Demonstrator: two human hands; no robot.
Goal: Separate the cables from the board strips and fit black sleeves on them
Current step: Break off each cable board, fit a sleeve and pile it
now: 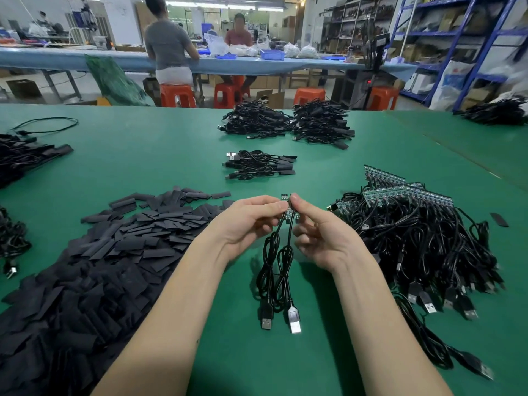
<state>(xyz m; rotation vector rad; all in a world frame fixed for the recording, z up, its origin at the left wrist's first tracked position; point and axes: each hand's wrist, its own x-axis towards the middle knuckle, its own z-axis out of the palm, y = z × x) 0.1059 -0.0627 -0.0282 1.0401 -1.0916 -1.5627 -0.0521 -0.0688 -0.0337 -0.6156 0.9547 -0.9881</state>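
The scene is brightly and evenly lit from overhead; ceiling light strips (225,5) glare white at the far end of the hall. Soft shadows fall on the green table (143,167) beneath the forearms and the dangling cables (278,270). Wide-angle distortion bows the table edge and tilts the blue shelving (468,47). The background is slightly blurred; the foreground stays sharp.

- The green table (171,155) shows a bare band in the middle, between the pile of black sleeves (94,258) on the left and the heap of cables on board strips (414,232) on the right.
- In this band hang two cables (278,270) from both hands, so the way is partly taken.
- Further away, a small bundle (260,164) and two big bundles (288,122) stand in the way.
- Bare table lies between the bundles and the left edge cables (25,158).
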